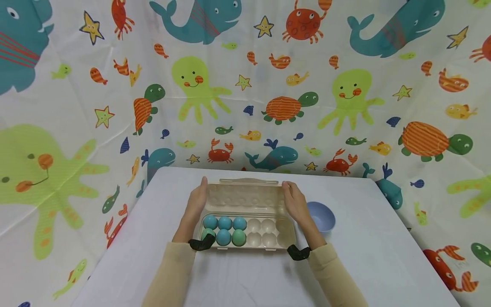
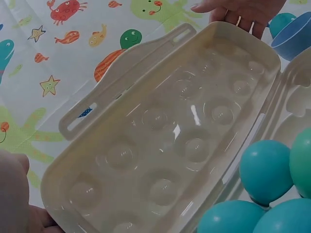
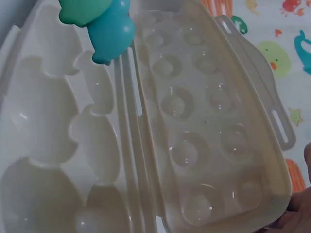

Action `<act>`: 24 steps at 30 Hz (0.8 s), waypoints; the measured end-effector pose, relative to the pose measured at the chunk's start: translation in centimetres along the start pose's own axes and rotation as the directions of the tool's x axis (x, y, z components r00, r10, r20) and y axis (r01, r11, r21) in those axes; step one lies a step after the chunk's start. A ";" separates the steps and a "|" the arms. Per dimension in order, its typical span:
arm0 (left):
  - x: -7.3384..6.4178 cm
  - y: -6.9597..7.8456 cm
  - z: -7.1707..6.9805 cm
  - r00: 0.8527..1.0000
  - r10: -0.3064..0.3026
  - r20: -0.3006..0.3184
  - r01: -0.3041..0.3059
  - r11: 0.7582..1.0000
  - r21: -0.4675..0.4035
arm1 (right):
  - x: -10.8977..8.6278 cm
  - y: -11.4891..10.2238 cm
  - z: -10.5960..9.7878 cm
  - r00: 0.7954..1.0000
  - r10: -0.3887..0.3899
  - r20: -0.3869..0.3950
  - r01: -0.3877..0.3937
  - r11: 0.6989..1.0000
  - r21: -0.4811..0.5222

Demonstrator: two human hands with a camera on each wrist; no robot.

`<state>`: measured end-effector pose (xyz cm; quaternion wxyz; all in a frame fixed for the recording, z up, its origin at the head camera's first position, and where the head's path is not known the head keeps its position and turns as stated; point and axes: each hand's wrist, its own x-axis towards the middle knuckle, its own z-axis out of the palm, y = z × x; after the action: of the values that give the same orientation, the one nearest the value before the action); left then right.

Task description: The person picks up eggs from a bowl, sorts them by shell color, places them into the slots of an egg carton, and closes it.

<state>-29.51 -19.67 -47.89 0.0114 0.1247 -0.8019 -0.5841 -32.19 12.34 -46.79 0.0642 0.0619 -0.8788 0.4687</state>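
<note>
A beige plastic egg carton lies opened on the table, its lid raised at the back. My left hand holds the lid's left end, thumb pointing up. At the lid's right end, my right hand grips the edge; in the left wrist view its fingers tuck behind the rim. Several eggs fill the left half of the base: three blue eggs in the back row, and a blue one between two green ones in front. The right-hand cups hold nothing.
A blue-violet bowl stands on the table just right of the carton, partly behind my right wrist. White cloth covers the table. Behind and along both sides hangs a curtain printed with sea animals.
</note>
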 end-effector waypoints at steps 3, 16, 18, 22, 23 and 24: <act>-0.7 0.1 -0.1 0.999 0.037 -0.036 -0.035 0.998 0.051 | -0.8 -0.3 -0.2 1.000 -0.025 -0.012 0.025 1.000 0.000; -5.7 -0.1 -0.9 0.972 0.214 -0.100 -0.181 0.946 0.269 | -5.4 -0.7 -0.5 0.973 -0.224 -0.061 0.213 0.965 -0.154; -6.7 -0.5 -0.8 0.961 0.257 -0.099 -0.218 0.930 0.296 | -6.4 -0.5 -0.5 0.965 -0.260 -0.042 0.246 0.947 -0.207; -8.4 -1.8 -0.5 0.934 0.342 -0.109 -0.289 0.896 0.337 | -8.4 0.1 -0.2 0.951 -0.308 -0.001 0.292 0.903 -0.316; -8.8 -2.1 -0.3 0.926 0.361 -0.109 -0.305 0.887 0.347 | -8.9 0.2 -0.1 0.948 -0.319 0.009 0.303 0.891 -0.340; -9.1 -2.4 -0.1 0.917 0.382 -0.114 -0.320 0.875 0.364 | -9.3 0.3 0.0 0.943 -0.331 0.020 0.316 0.878 -0.359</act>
<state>-20.27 -18.54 -48.98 0.1693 0.0296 -0.8949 -0.4119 -23.05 13.01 -48.63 0.1700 0.1851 -0.9250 0.2849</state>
